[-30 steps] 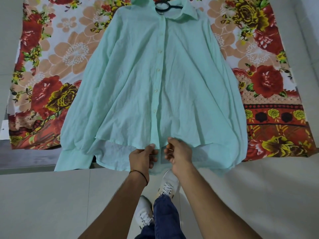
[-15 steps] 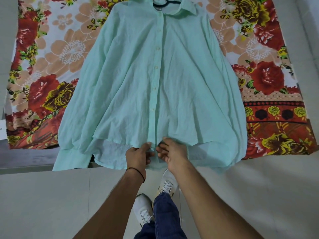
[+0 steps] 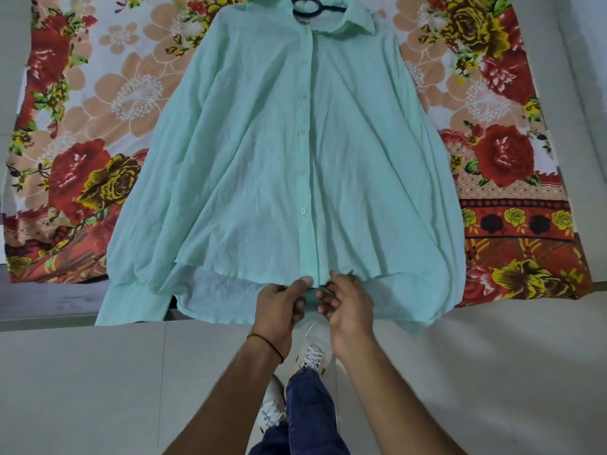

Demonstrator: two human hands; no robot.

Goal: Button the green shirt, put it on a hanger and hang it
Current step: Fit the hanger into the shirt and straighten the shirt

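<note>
shirt (image 3: 262, 159): flat, front up, frame centre, on floral sheet (image 3: 98, 110); hanger (image 3: 308, 9) at collar, top centre | chg vs 1 s ago: hands closed in on bottom of button strip, shirt lies as before | means: prob. lowest button in work, 5 above look done | L hand (image 3: 279, 307) pinches hem, R hand (image 3: 348, 303) pinches it just beside; shirt runs up-frame from both

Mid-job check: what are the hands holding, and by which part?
Both hold the green shirt at the bottom of its button strip, by the front hem: the left hand pinches one edge, the right hand the other.
</note>
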